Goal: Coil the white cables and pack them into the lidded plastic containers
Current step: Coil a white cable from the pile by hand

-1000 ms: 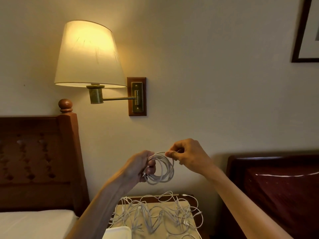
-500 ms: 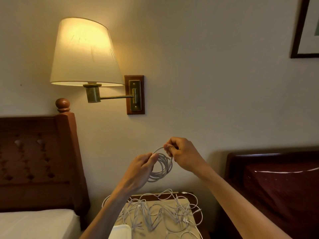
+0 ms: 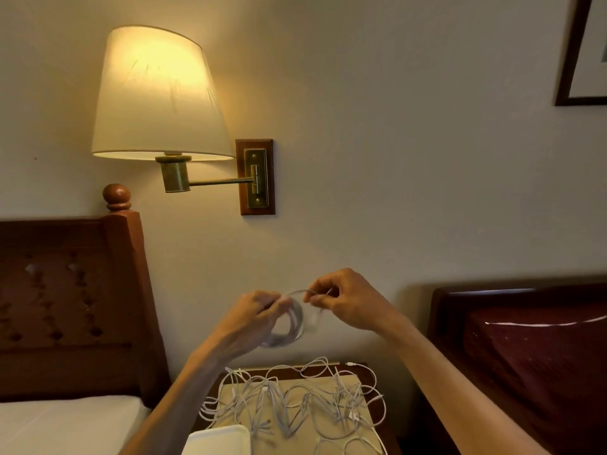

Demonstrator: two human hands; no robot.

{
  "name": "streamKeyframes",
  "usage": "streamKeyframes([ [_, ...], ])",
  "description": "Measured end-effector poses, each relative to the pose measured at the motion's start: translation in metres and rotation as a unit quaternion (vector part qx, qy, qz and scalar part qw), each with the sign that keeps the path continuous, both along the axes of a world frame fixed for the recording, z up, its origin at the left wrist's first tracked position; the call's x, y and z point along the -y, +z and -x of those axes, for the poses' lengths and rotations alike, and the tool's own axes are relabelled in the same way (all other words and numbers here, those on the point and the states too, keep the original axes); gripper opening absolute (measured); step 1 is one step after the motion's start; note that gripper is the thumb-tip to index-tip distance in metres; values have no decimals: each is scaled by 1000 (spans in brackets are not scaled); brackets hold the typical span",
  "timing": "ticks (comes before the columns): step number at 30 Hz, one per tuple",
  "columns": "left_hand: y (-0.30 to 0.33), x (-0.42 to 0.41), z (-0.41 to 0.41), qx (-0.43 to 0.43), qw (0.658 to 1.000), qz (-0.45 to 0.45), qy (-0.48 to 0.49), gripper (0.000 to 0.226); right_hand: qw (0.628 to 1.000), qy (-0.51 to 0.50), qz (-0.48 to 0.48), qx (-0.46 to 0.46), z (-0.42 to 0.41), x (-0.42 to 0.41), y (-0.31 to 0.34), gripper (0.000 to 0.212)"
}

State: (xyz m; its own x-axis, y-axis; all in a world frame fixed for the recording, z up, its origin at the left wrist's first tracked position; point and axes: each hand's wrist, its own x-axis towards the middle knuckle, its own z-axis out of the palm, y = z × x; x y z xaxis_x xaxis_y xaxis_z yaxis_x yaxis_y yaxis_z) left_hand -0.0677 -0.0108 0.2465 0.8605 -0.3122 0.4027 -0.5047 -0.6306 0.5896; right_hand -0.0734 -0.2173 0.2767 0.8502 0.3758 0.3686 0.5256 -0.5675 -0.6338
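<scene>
While my left hand (image 3: 253,318) grips one coiled white cable (image 3: 289,326) above the surface (image 3: 358,372), my right hand (image 3: 341,303) pinches its tail. Remaining: tangled cables (image 3: 295,402) on the surface; container lid (image 3: 216,441) nearby; nothing visibly packed.

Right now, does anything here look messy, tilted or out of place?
Yes. Loose white cables lie tangled on the nightstand, some loops hanging over its edges. The lamp shade sits slightly tilted. Both hands hold a neat coil.
</scene>
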Motion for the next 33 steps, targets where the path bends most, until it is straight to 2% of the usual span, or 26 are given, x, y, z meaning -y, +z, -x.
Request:
streamKeyframes([
  [2,-11,2,-1,35,990,-126,47,37,991,-40,80,97,-3,-3,1,16],
  [4,-20,4,0,42,992,-102,67,38,992,-41,73,96,-1,-9,4,17],
  [6,-22,4,-2,26,996,-33,76,39,998,-43,33,26,0,-9,6,16],
  [8,-21,6,-3,7,997,35,71,41,995,-22,-63,-81,4,-7,6,17],
  [10,-17,12,-2,-13,990,128,51,45,969,15,-191,-159,12,-11,3,18],
  [12,-12,17,-1,-23,982,182,38,50,942,17,-285,-178,19,-15,-2,16],
  [14,-9,20,1,-23,980,197,33,52,923,9,-345,-171,24,-20,-9,14],
  [16,-6,24,5,-22,976,218,18,48,921,-3,-362,-143,27,-26,-14,13],
  [18,-3,28,8,-30,965,260,0,44,938,-28,-338,-78,30,-32,-20,13],
  [20,-1,29,9,-40,954,296,-10,44,958,-71,-272,52,29,-37,-29,15],
  [22,0,31,10,-56,946,319,-25,44,960,-109,-181,184,26,-38,-39,16],
  [25,0,34,13,-90,934,342,-44,53,922,-187,-52,335,23,-35,-44,12],
  [27,2,35,15,-96,931,348,-52,49,883,-229,-16,408,23,-33,-42,17],
  [28,3,35,17,-95,931,348,-56,43,873,-237,-21,426,23,-32,-41,21],
  [30,7,33,19,-93,933,340,-66,35,879,-224,-59,418,20,-30,-40,29],
  [33,11,31,25,-99,934,332,-90,32,924,-142,-133,329,15,-23,-38,40],
])
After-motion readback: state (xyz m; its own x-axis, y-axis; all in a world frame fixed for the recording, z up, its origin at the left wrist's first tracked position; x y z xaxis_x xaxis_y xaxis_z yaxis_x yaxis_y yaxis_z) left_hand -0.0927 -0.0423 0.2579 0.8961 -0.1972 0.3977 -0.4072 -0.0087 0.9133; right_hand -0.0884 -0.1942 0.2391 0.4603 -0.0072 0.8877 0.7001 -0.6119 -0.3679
